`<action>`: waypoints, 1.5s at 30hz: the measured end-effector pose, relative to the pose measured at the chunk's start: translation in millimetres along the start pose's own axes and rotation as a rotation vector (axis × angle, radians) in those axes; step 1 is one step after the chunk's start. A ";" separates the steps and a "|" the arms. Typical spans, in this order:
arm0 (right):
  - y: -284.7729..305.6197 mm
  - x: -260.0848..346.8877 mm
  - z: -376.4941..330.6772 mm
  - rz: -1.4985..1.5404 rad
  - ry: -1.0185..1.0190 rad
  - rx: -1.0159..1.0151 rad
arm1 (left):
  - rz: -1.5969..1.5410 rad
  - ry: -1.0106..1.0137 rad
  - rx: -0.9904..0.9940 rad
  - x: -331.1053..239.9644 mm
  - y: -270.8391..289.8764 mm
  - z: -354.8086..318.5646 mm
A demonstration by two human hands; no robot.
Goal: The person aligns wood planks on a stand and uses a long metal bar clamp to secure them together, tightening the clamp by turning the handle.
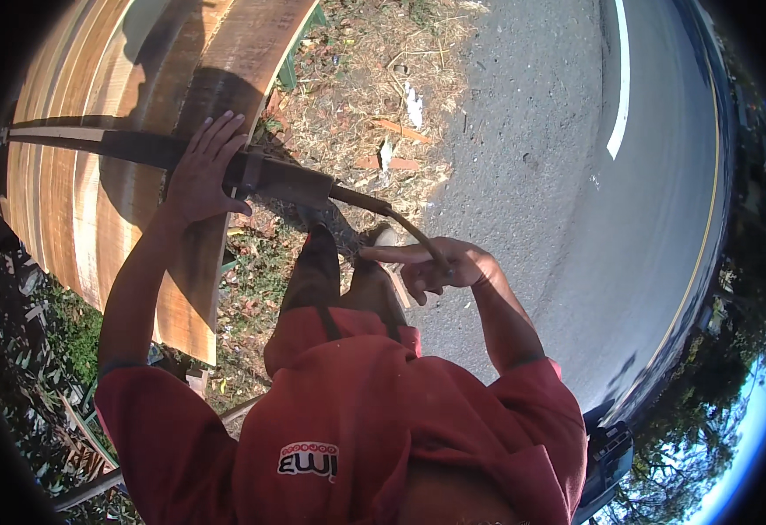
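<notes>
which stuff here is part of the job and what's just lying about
In use:
- long dark metal tool, left hand on it, right hand on its thin bent handle
- broad reddish-brown wooden planks

Lying about:
- small wood offcuts on dry grass
- white scrap
- grey asphalt road

- Two hands: left hand [201, 175] at centre left, right hand [440, 267] at centre.
- One long dark tool [287, 179] across the upper left.
- Several wooden planks [94, 201], stacked at left.
- One paved road [576, 175] at right.
</notes>
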State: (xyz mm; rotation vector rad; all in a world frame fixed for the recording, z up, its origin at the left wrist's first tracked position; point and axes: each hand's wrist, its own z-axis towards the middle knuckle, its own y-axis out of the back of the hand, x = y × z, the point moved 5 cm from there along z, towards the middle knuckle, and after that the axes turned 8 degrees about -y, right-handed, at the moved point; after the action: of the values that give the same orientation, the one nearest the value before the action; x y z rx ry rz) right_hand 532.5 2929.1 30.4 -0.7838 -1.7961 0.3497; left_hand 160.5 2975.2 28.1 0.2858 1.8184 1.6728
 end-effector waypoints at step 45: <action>7.7 -9.5 53.2 -0.659 -0.028 -0.150 | 0.015 -0.040 0.019 0.8 1.2 12.0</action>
State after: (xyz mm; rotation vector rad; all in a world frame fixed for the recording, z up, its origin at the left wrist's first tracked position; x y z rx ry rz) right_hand 487.9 2935.8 -0.3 -0.2511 -2.0063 -0.2105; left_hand 166.6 2985.6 29.2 0.3399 1.8071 1.6495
